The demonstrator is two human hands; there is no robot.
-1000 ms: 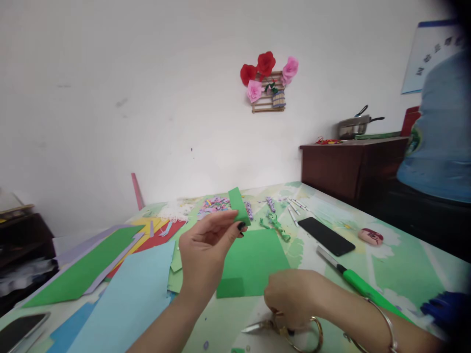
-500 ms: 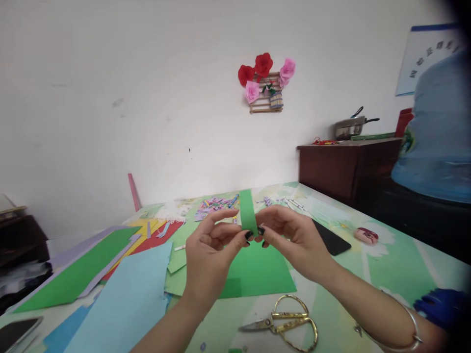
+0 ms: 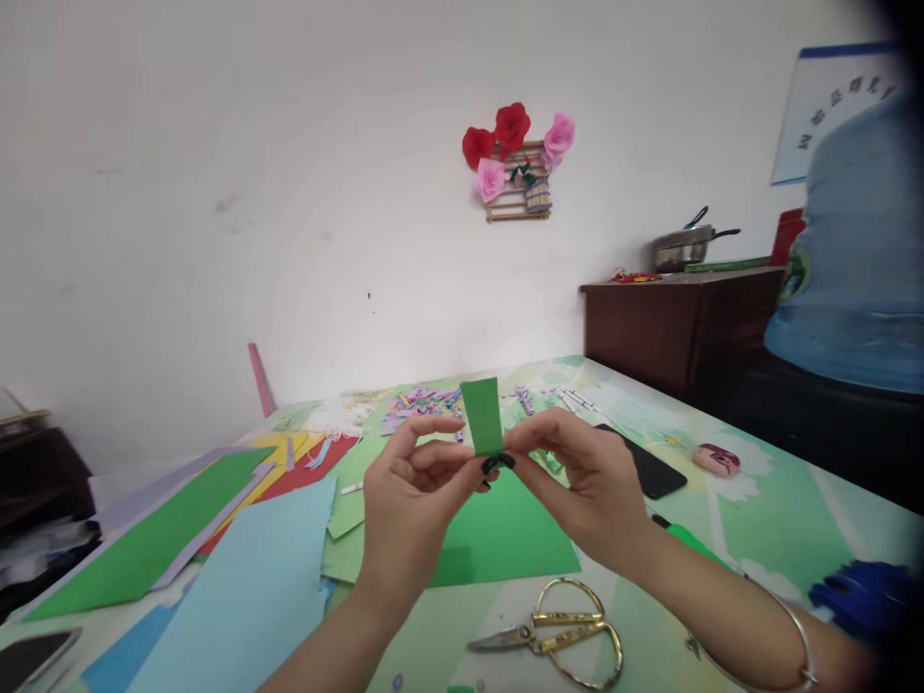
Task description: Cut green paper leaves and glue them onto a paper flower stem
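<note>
- Pinched upright in left hand (image 3: 415, 496) and right hand (image 3: 596, 486): green strip (image 3: 482, 414).
- On wall sign (image 3: 823, 82), partly behind blue bottle (image 3: 859, 260): dark characters (image 3: 835, 97), too small to read.

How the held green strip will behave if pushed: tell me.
The green strip is probably fairly stiff: pinched at its lower end, it stands up without drooping. Small and flat, it's likely light. Its free top would probably bend if pushed, having no visible support.

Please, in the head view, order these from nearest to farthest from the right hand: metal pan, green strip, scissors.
1. Green strip: held up, immediately left.
2. Scissors: below, on the table.
3. Metal pan: far behind, upper right.
</note>
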